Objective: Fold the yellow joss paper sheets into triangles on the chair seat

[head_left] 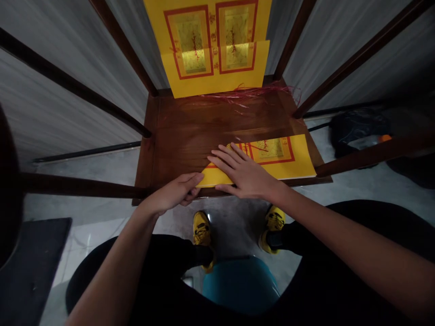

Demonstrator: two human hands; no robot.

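A folded stack of yellow paper [295, 156] with red frames and gold patches lies along the near edge of a brown wooden surface [190, 122]. My left hand [181, 190] pinches the left end of this stack, thumb on top and fingers curled. On the stack's left half rests my right hand [241, 174], palm down with fingers spread, covering part of the print. At the far edge, larger yellow sheets [217, 54] with two red-framed gold panels stand up, creased across the middle.
Pink-red plastic strands [251, 93] lie before the standing sheets. Dark wooden bars [74, 90] slope on both sides. Below are yellow shoes [201, 228] and a teal stool [241, 285]. A dark bag [356, 129] is at right.
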